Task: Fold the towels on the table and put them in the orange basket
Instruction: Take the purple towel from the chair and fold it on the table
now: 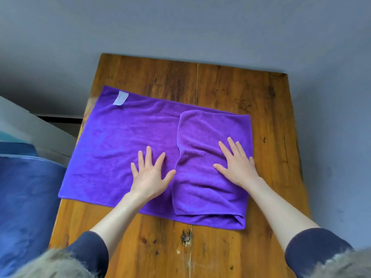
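both hands lie flat, fingers spread. the right hand (236,163) presses the folded flap of the purple towel (120,141), likely to set the crease. the left hand (150,173) pins the single layer to the counter (220,87).

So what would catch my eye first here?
The bright purple microfibre towel spread across the worn orange-brown wooden table, its right end folded over to the left. Both bare hands lie flat on it: the left hand on the single layer, the right hand on the folded flap.
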The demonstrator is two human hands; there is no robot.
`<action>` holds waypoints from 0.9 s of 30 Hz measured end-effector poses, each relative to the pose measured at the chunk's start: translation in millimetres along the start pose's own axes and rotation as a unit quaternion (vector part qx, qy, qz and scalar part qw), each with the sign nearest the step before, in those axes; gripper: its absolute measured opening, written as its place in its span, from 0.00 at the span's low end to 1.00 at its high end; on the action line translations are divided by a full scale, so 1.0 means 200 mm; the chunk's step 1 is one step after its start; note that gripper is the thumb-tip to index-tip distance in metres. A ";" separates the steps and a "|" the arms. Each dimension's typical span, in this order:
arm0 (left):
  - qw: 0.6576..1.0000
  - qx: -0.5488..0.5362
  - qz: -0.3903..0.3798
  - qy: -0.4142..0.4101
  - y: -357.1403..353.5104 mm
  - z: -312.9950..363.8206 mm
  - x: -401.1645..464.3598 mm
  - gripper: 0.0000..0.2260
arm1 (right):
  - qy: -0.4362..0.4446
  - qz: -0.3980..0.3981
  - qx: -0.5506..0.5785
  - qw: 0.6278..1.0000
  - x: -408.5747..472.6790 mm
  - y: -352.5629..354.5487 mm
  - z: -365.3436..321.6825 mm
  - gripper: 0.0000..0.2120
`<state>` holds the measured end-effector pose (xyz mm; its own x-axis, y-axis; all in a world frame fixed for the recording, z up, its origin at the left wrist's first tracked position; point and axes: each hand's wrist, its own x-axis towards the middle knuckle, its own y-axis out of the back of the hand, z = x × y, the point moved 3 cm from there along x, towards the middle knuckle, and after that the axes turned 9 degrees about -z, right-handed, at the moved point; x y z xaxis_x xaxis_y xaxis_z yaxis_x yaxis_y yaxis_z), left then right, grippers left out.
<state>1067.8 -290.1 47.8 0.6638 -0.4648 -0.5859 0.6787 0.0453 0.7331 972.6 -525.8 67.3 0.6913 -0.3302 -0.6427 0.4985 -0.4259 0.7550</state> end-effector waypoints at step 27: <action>0.955 0.037 0.082 -0.282 -0.15 0.88 0.06 0.04 | -0.097 0.102 0.156 0.978 -0.40 0.01 0.82 0.13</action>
<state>1000.3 -451.5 80.1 0.4700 -0.8606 -0.1961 0.5414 0.1056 0.8341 833.3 -637.9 98.9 0.6327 -0.5760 -0.5177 0.1547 -0.5610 0.8132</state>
